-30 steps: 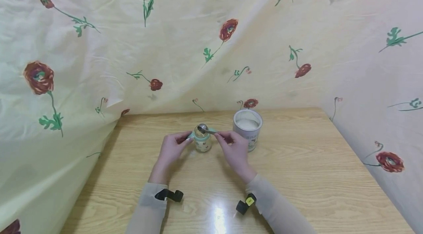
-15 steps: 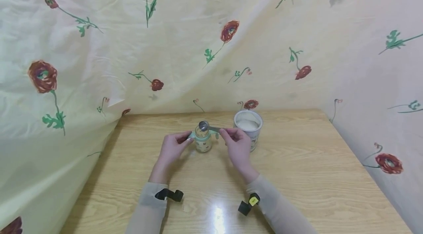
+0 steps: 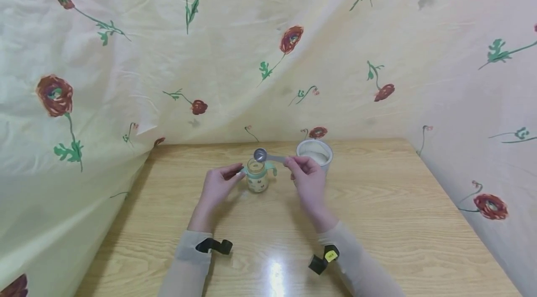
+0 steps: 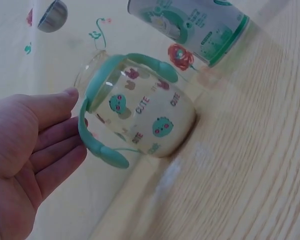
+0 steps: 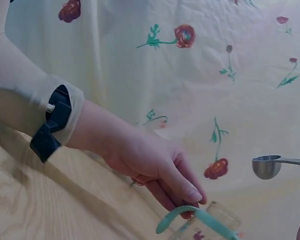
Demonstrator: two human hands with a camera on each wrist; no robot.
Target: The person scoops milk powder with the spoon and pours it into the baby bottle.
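A baby bottle (image 3: 257, 183) of clear glass with mint-green handles stands upright on the table, pale cream inside and its mouth uncovered. Beside its left handle is my left hand (image 3: 218, 189); in the left wrist view the fingers (image 4: 60, 165) are extended at that handle, thumb near the collar. My right hand (image 3: 309, 183) pinches the handle of a metal measuring spoon (image 3: 260, 155), whose round bowl hangs above the bottle's mouth. In the right wrist view the spoon's bowl (image 5: 266, 168) is level, higher than the bottle.
Just behind my right hand stands a white can (image 3: 312, 145), open at the top, with white powder inside. A whitish patch (image 4: 170, 180) shows on the wooden table (image 3: 377, 203) near the bottle. Flower-patterned cloth (image 3: 235, 54) hangs behind and along the sides.
The measuring spoon has risen out from low over the bottle's mouth, and my right hand has shifted right and away from me with it. My left hand's fingers have loosened slightly at the handle.
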